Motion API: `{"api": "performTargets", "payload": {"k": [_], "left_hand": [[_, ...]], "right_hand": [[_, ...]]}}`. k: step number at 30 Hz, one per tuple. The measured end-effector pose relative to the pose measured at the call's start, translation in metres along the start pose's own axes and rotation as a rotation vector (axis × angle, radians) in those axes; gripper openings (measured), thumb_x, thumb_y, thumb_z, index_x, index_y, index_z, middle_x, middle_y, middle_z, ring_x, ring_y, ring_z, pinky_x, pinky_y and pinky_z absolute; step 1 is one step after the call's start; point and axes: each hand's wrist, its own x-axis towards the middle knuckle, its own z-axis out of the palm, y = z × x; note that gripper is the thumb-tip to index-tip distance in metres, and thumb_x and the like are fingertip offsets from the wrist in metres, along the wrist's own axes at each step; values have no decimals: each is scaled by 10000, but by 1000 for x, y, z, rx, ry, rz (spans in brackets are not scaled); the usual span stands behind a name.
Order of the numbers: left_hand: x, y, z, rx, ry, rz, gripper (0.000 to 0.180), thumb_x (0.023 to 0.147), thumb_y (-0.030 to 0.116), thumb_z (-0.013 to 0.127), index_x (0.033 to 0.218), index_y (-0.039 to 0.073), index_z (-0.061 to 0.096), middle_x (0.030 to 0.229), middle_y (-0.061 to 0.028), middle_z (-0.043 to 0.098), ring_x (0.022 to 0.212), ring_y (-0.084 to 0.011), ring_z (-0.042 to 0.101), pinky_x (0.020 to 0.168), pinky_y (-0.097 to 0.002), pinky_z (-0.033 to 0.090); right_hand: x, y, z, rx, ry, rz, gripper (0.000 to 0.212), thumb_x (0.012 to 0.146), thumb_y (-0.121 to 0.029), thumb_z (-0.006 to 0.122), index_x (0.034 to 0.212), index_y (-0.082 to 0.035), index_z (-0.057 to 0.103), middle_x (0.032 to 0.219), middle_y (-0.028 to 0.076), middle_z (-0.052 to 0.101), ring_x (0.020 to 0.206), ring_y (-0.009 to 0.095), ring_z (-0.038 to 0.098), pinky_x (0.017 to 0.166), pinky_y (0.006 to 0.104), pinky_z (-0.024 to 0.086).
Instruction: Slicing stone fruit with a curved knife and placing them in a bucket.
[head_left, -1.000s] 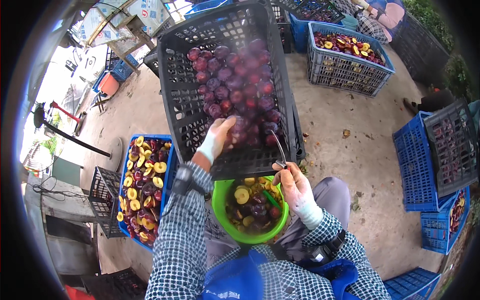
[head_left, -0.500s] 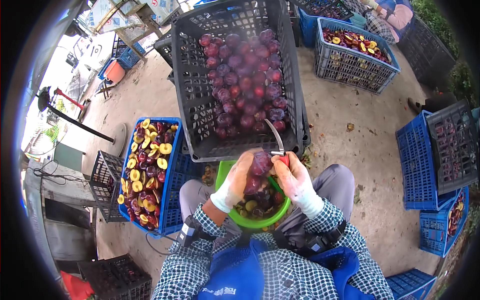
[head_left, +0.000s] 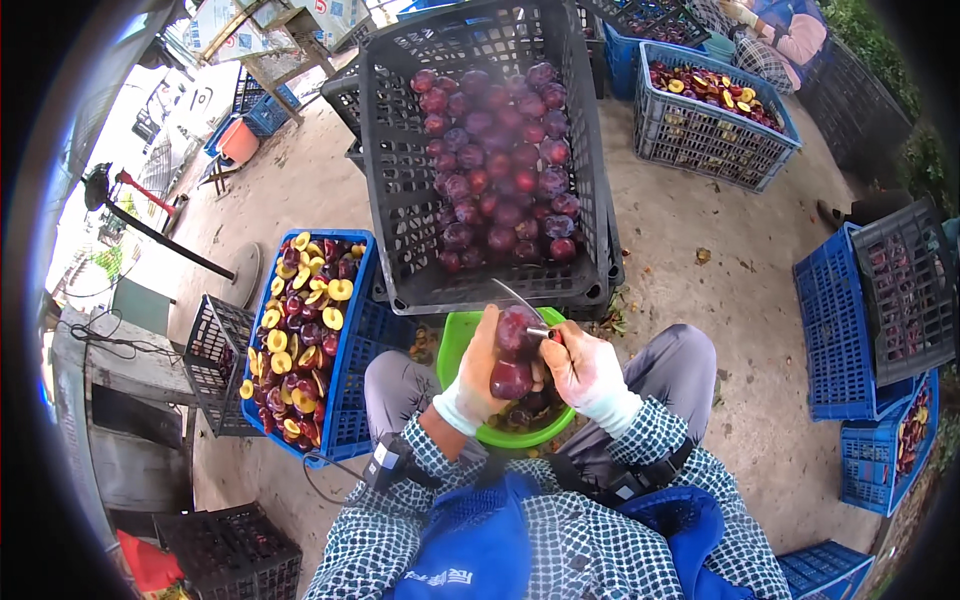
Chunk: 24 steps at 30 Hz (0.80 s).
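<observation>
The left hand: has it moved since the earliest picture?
Yes: the left hand has come down the picture, out of the black crate, to over the green bucket.

Far left, I log a wooden frame [head_left: 290, 55], a blue crate [head_left: 268, 115] and, just beside it, a salmon-coloured bucket [head_left: 238, 142]. Left: a black pole [head_left: 170, 232] slants up from a round base [head_left: 250, 275]; dark cable [head_left: 105, 340] lies loose on a grey surface [head_left: 135, 365]. Near left, a red object [head_left: 150, 562], kind unclear to me, beside a dark crate [head_left: 232, 552]. Far right, I see a blue-rimmed crate [head_left: 690, 150] on stained concrete [head_left: 690, 290]; beyond it, a co-worker's pink sleeve [head_left: 797, 42] and greenery [head_left: 870, 45]. Right: stacked blue crates [head_left: 832, 320], a black crate [head_left: 908, 300] tilted against them.
</observation>
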Motion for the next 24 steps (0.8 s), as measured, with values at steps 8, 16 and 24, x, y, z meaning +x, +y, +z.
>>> {"api": "performTargets", "payload": {"k": [8, 16, 24], "left_hand": [[-2, -8, -3, 293, 162, 70, 675, 1206, 643, 333, 1380, 69, 643, 1028, -130, 755, 866, -255, 717, 769, -385, 575], [-5, -2, 1, -3, 38, 1, 646, 1247, 542, 254, 1402, 22, 604, 1045, -122, 751, 846, -222, 693, 817, -371, 569], [1, -3, 10, 355, 141, 170, 603, 1249, 495, 317, 1388, -5, 626, 1150, -127, 756, 915, -204, 700, 887, -334, 553]], "right_hand": [[-4, 13, 9, -92, 57, -16, 230, 1093, -268, 710, 1011, -57, 675, 792, 211, 728, 734, 464, 742, 640, 515, 588], [-6, 10, 17, -296, 74, -102, 230, 1063, -269, 750, 1007, -70, 650, 759, 187, 691, 689, 452, 717, 599, 514, 577], [-6, 28, 28, -281, 109, -89, 254, 1096, -289, 704, 1004, -65, 626, 742, 119, 665, 597, 350, 668, 550, 459, 547]]}}
